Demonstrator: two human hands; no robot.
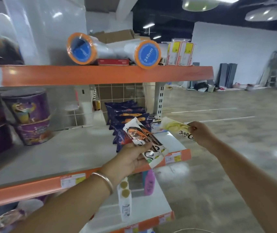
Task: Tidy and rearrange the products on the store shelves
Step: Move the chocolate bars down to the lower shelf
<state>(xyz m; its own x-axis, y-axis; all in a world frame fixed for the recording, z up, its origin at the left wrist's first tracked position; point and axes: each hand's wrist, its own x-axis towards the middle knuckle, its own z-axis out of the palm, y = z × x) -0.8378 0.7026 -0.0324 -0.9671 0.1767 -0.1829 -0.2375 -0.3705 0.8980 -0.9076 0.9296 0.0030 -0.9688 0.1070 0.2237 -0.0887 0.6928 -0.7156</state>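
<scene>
My left hand grips a small stack of flat chocolate bars in white, brown and orange wrappers, held over the right front part of the middle shelf. My right hand pinches the end of a pale yellow and white Dove bar, held out past the shelf's right end. Behind the bars lies a row of dark blue snack bags on the same shelf.
Purple tubs stand at the shelf's left. The orange top shelf carries film rolls and boxes. A pink bottle and a white bottle stand on the lower shelf. Open floor lies to the right.
</scene>
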